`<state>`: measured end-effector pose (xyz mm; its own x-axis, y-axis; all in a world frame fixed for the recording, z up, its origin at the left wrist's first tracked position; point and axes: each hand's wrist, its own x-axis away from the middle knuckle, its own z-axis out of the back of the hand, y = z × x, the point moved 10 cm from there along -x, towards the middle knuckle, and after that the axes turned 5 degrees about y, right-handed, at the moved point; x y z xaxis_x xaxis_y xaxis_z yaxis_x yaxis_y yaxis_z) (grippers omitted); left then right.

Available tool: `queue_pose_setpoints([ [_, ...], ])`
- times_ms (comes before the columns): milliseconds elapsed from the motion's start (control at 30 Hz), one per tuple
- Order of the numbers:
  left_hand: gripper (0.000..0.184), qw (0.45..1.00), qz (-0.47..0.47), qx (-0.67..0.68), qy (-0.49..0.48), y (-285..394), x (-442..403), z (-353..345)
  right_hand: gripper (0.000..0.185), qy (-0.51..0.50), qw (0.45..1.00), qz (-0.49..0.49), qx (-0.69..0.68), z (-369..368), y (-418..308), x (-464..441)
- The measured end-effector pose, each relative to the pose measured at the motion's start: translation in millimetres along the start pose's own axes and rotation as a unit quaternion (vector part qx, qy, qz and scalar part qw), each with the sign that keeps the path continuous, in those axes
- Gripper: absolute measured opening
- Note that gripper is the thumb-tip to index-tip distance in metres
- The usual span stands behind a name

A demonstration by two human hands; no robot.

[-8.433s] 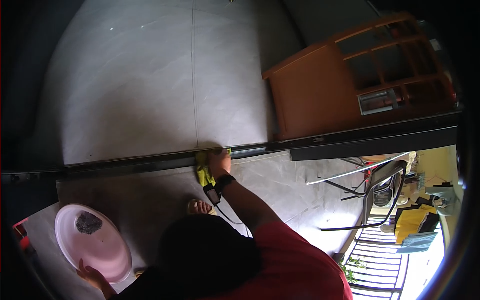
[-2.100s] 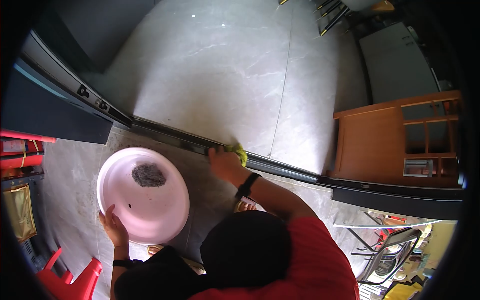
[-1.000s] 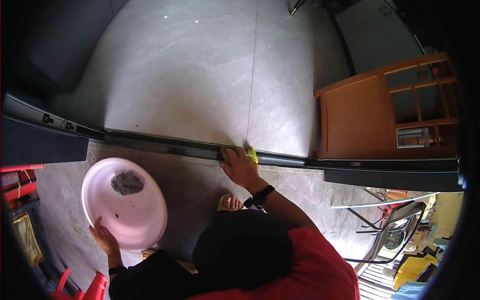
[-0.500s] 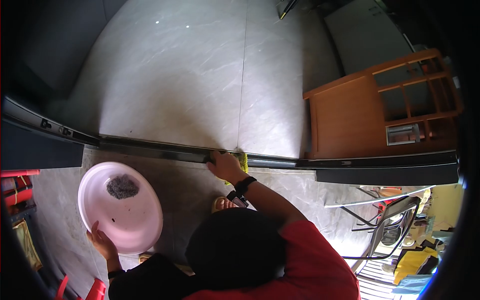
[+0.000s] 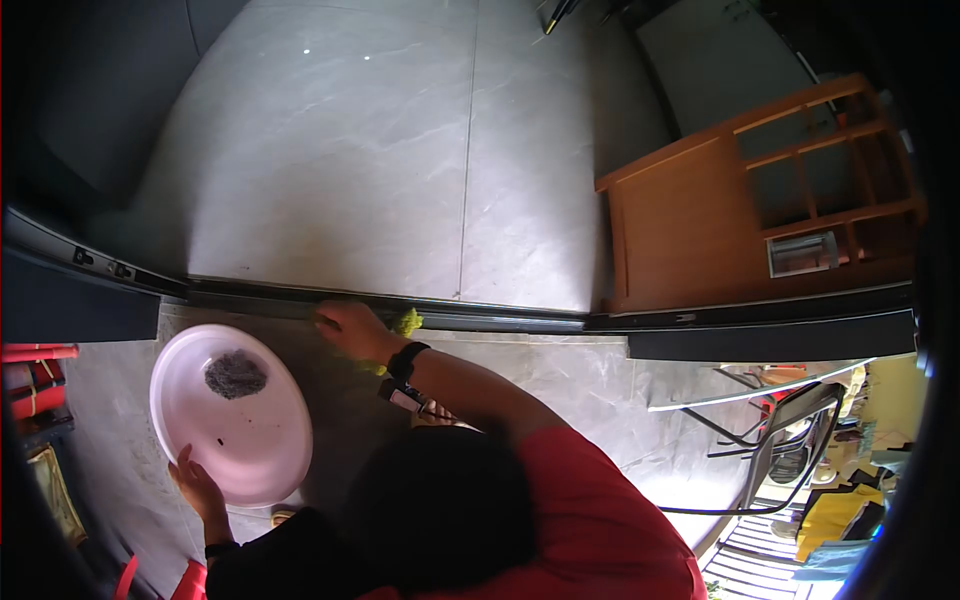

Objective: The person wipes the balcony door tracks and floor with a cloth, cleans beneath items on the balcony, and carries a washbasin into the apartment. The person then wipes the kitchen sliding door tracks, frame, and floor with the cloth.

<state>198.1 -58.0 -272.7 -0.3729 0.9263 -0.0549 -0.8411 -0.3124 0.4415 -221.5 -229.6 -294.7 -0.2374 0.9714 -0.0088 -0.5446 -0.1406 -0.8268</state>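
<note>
My left hand [image 5: 199, 487] holds the near left rim of a pale pink basin [image 5: 284, 437], its fingers against the outer edge. A dark grey fuzzy clump [image 5: 236, 374] and a small dark speck lie inside the basin. My right hand [image 5: 352, 328] is closed on a yellow-green cloth [image 5: 408, 321], whose ends stick out on both sides of the wrist. That hand is at the dark sliding-door track [image 5: 480, 311]; its fingertips are partly hidden. I cannot tell how firmly the cloth touches the track.
Grey tiled floor [image 5: 340, 160] stretches beyond the track. A brown wooden cabinet [image 5: 690, 230] stands at the right, with a folding chair [image 5: 790, 440] below it. Red items [image 5: 40, 385] lie at the left edge. A sandalled foot shows below my right wrist.
My right hand has moved left along the track with the cloth, towards the basin. My left hand stays at the basin's rim. The whole view has shifted slightly.
</note>
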Motion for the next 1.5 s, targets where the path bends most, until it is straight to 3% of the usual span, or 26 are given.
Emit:
queue_pose_setpoints([
  [133, 0.032, 1.000, -0.007, 0.000, -0.023, 1.4, 7.0, 0.0, 0.033, -0.048, 0.990, -0.051, -0.125, -13.6, -39.1, -15.8],
  [200, 0.032, 0.999, -0.015, 0.014, -0.026, 3.6, 11.9, 1.5, 0.037, -0.151, 0.883, -0.201, -0.397, -23.0, -55.0, -13.9],
  [300, 0.032, 0.999, -0.013, 0.044, -0.001, 2.8, 13.3, 0.8, 0.038, -0.260, 0.864, -0.154, -0.402, 18.3, -143.0, -16.9],
  [367, 0.033, 0.999, -0.023, 0.042, 0.006, 13.0, 10.4, 2.7, 0.039, -0.305, 0.870, -0.048, -0.385, 32.3, -193.4, -17.8],
  [400, 0.034, 0.999, -0.006, 0.051, 0.006, 16.3, 9.2, 4.1, 0.039, -0.324, 0.862, -0.040, -0.388, 17.4, -199.3, -20.0],
  [500, 0.034, 0.997, 0.039, 0.074, 0.005, 22.0, 6.3, 1.7, 0.023, -0.264, 0.948, 0.145, -0.098, -15.9, -205.9, -25.6],
  [533, 0.033, 0.997, 0.017, 0.079, 0.011, 29.5, 4.2, 4.7, 0.024, -0.267, 0.959, 0.082, -0.051, -24.2, -198.4, -25.5],
  [633, 0.032, 0.995, 0.025, 0.095, 0.013, 45.1, 0.6, 11.9, 0.025, -0.315, 0.943, 0.046, -0.100, -21.3, -220.1, -19.7],
  [667, 0.032, 0.995, 0.044, 0.094, 0.005, 41.2, 4.0, 10.8, 0.025, -0.293, 0.931, 0.083, -0.200, -13.8, -233.8, -23.7],
  [700, 0.032, 0.994, 0.059, 0.094, 0.001, 37.3, 3.7, 8.6, 0.025, -0.301, 0.928, 0.088, -0.200, -10.8, -236.8, -25.2],
  [767, 0.032, 0.992, 0.064, 0.106, 0.014, 36.9, 4.0, 10.0, 0.025, -0.317, 0.898, -0.069, -0.299, -6.2, -223.0, -31.8],
  [800, 0.032, 0.991, 0.060, 0.118, 0.018, 36.7, 6.5, 11.5, 0.025, -0.326, 0.895, -0.064, -0.298, -7.6, -218.2, -33.1],
  [867, 0.032, 0.989, 0.081, 0.124, 0.006, 28.3, 5.4, 8.7, 0.026, -0.285, 0.955, -0.025, -0.078, -8.4, -188.4, -48.9],
  [900, 0.032, 0.986, 0.099, 0.133, -0.003, 25.4, 7.1, 8.3, 0.026, -0.293, 0.953, -0.015, -0.080, -6.4, -192.1, -48.6],
  [933, 0.033, 0.990, 0.038, 0.134, 0.032, 33.9, 5.2, 18.6, 0.025, -0.300, 0.942, -0.064, -0.138, -2.1, -189.9, -41.0],
  [967, 0.033, 0.990, 0.047, 0.129, 0.035, 27.2, 10.3, 22.1, 0.025, -0.303, 0.926, -0.118, -0.193, 3.7, -186.3, -31.6],
  [1133, 0.039, 0.991, 0.074, 0.111, 0.031, -10.6, 21.6, 41.3, 0.032, -0.184, 0.906, -0.199, -0.326, 68.9, -171.2, -34.6],
  [1233, 0.041, 0.989, 0.089, 0.101, 0.069, -37.3, 37.8, 71.3, 0.032, -0.054, 0.916, -0.200, -0.344, 118.6, -149.7, -47.0],
  [1333, 0.039, 0.979, 0.147, 0.073, 0.118, -75.6, 62.2, 93.9, 0.029, 0.016, 0.925, -0.177, -0.335, 161.8, -145.4, -55.5],
  [1500, 0.039, 0.944, 0.264, 0.053, 0.189, -138.0, 105.2, 113.3, 0.035, 0.023, 0.929, -0.144, -0.340, 187.0, -155.9, -66.4],
])
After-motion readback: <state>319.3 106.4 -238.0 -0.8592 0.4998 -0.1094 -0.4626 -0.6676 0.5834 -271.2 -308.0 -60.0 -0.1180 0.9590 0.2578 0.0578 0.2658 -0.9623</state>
